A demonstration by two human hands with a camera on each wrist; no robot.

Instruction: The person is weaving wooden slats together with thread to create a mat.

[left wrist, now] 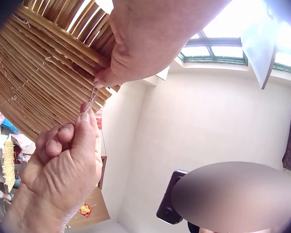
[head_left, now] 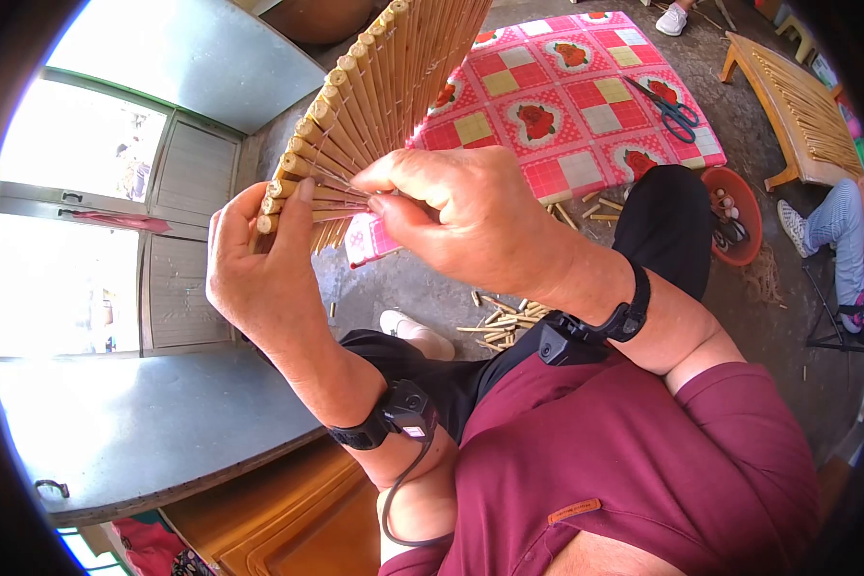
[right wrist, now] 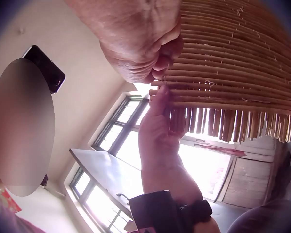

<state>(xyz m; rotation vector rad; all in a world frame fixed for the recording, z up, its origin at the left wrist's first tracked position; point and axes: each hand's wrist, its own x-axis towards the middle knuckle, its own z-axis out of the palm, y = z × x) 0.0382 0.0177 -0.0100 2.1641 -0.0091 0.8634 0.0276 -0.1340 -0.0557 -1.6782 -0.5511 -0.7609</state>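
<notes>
A mat of thin reed sticks (head_left: 403, 96) tied side by side with thread stands up in front of me, its cut round ends along the left edge. My left hand (head_left: 269, 264) grips the mat's lower corner, thumb on the near side and fingers round the stick ends. Just right of it, my right hand (head_left: 470, 216) pinches a thin thread (left wrist: 92, 96) between thumb and forefinger, close to the last sticks. The left wrist view shows this thread running between the two hands' fingertips. Short thread ends poke out of the mat's face in the right wrist view.
A low table under a pink checked cloth (head_left: 590, 120) stands ahead, with dark scissors (head_left: 677, 120) on it. Short cut stick pieces (head_left: 509, 326) litter the floor. At right are a red basin (head_left: 754, 226), a wooden bench (head_left: 797, 106) and another person's leg (head_left: 835, 230).
</notes>
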